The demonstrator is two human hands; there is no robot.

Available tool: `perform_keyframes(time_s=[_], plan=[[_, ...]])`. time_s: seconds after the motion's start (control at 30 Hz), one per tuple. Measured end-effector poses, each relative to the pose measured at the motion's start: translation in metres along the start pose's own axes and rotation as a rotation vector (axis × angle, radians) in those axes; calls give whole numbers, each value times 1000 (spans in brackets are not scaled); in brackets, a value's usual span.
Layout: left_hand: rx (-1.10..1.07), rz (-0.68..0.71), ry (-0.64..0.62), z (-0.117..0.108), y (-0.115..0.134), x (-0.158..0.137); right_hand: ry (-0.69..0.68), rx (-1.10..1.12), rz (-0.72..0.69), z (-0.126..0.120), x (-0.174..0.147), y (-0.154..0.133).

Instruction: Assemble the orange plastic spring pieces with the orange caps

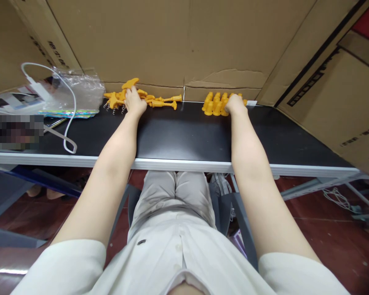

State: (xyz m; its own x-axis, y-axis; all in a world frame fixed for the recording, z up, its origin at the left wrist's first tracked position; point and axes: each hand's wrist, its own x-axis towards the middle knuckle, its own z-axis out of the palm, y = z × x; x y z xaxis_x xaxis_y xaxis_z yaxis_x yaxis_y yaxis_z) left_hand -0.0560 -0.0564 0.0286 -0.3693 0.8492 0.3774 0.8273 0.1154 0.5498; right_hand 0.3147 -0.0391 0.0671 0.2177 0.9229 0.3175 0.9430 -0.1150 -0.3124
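At the back left of the black table lies a pile of orange plastic corkscrews (113,100), with bare metal spirals pointing towards me. My left hand (135,101) is closed at this pile, and an orange T-shaped corkscrew handle (130,83) sticks up from its fingers. Further right, several orange plastic sleeves (217,107) stand upright in close rows. Over the right end of these rows is my right hand (236,104), its fingers curled down around a sleeve. The hand partly hides what its fingertips hold.
Clear plastic bags (80,92) and a white cable (74,98) lie on the left of the table. Cardboard walls (187,45) close off the back and sides. A metal edge strip (184,164) runs along the table's front. A white label (251,103) lies behind the sleeves.
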Motion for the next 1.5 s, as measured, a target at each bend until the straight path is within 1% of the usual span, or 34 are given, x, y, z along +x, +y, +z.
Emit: perform_keyframes(time_s=[0.03, 0.07, 0.13, 0.23, 0.33, 0.43, 0.5, 0.57, 0.7, 0.83, 0.97, 1.2, 1.3, 1.4, 1.43, 1.5], plan=[[2, -7, -4, 1, -2, 1, -38, -44, 72, -7, -7, -7], [-1, -12, -12, 1, -5, 2, -42, -61, 110, -14, -13, -15], [-7, -18, -27, 4, -11, 5, -28, -65, 125, -25, -22, -27], [-37, 2, -70, 11, -21, 12, 13, -45, 68, -31, -30, -39], [-72, 68, -128, 19, -30, 17, 27, -39, -16, -29, -34, -45], [-61, 92, -121, 23, -33, 17, 32, -47, -101, -25, -39, -52], [-25, 72, -132, 21, -31, 15, 25, -58, -161, -22, -41, -56], [33, 68, -176, 18, -27, 11, 19, -58, -218, -16, -40, -59], [129, 74, -209, 14, -21, 6, 2, -35, -335, 2, -30, -58], [133, 37, -269, 15, -19, 6, -36, -65, -432, 20, -19, -53], [131, 51, -258, 14, -16, 6, -110, -114, -538, 25, -18, -52], [138, 89, -280, 13, -10, 5, -158, -111, -550, 17, -29, -60], [135, 110, -259, 11, -8, 4, -161, -123, -551, 16, -31, -60], [150, 188, -227, 10, -2, 3, -158, -131, -562, 18, -30, -60], [155, 222, -238, 11, 1, 3, -157, -132, -568, 19, -29, -60], [175, 286, -310, 15, 7, 2, -157, -135, -581, 21, -28, -60]])
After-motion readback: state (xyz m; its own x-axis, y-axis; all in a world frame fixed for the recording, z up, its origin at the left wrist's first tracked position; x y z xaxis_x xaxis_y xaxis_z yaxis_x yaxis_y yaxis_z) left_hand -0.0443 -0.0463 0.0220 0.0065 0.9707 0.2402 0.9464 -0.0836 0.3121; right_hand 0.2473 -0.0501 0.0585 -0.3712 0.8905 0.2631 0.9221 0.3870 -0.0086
